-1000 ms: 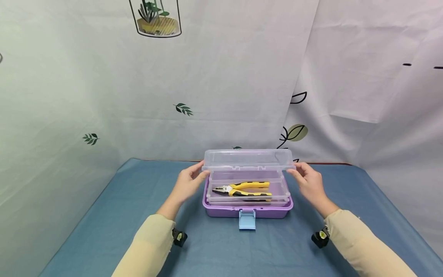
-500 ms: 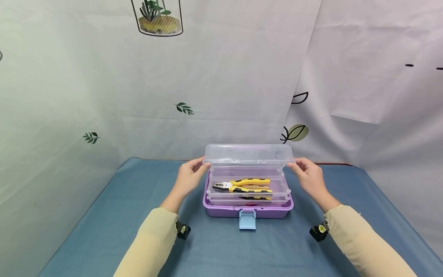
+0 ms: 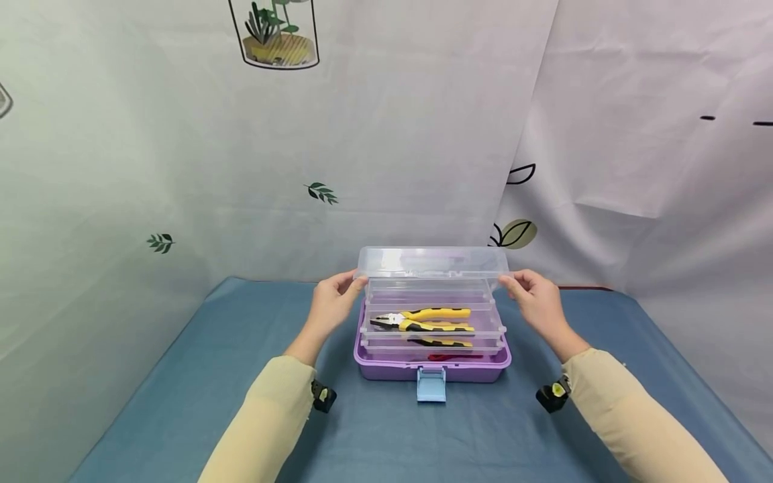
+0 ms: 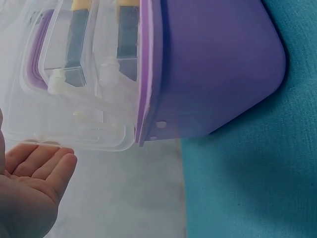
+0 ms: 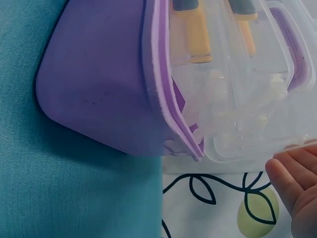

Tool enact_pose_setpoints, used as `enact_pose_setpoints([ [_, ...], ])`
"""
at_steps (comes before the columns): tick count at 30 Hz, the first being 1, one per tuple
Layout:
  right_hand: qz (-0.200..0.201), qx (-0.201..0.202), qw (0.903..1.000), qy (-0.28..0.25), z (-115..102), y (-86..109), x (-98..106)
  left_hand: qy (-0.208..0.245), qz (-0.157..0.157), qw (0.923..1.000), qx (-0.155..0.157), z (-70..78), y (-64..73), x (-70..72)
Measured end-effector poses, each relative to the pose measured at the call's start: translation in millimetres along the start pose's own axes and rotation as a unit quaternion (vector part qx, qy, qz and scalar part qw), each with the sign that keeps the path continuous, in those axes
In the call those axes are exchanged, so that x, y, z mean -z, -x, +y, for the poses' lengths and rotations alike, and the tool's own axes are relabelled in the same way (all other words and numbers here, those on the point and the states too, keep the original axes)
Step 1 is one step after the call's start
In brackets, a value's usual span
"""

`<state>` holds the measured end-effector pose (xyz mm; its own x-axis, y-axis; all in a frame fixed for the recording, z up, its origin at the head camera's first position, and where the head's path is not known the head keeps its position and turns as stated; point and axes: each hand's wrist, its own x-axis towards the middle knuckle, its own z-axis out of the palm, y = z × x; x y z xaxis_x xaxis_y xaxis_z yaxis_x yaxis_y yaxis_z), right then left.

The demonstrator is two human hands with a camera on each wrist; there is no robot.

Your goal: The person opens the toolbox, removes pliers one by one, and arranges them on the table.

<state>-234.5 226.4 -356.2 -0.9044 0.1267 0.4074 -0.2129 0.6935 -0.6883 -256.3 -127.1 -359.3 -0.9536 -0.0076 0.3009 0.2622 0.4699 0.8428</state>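
Observation:
A purple toolbox (image 3: pixel 386 371) stands on the table, its clear plastic lid (image 3: pixel 431 261) raised at the back. My left hand (image 3: pixel 330 303) pinches the lid's left corner between thumb and fingers. At the opposite corner, my right hand (image 3: pixel 536 305) grips it the same way. Clear tiered trays (image 3: pixel 368 341) are lifted above the purple base. Pliers with yellow and black handles (image 3: pixel 437 313) lie in the upper tray. Below them shows another yellow-black handle (image 3: pixel 449 343), and a red item (image 3: pixel 455 357) lies in the base, mostly hidden.
A light-blue latch (image 3: pixel 431 388) hangs down at the toolbox's front. Blue cloth (image 3: pixel 386 443) covers the table. Behind it hangs a pale curtain (image 3: pixel 410 147) with printed leaves. A small black wrist camera (image 3: pixel 323 396) sits below each sleeve.
Both hands have raised the lid and moved slightly back with it. The trays have spread upward, uncovering the lower yellow-black handle and the red item.

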Motion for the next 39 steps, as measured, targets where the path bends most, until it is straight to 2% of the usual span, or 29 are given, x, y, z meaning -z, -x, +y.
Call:
enact_pose_setpoints([
  [13, -0.037, -0.036, 0.9986, -0.012, -9, -2.2, 6, -0.013, -0.002, 0.9998, -0.013, 7.7, -5.3, 4.2],
  [26, -0.079, -0.063, 0.9944, -0.029, -15, -9.8, 13, -0.005, -0.016, 0.9997, 0.020, 9.5, -13.7, 6.4],
  [39, -0.118, -0.074, 0.9899, -0.028, -16, -25.4, 17, -0.021, -0.011, 0.9993, 0.028, 14.5, -22.6, 5.2],
])
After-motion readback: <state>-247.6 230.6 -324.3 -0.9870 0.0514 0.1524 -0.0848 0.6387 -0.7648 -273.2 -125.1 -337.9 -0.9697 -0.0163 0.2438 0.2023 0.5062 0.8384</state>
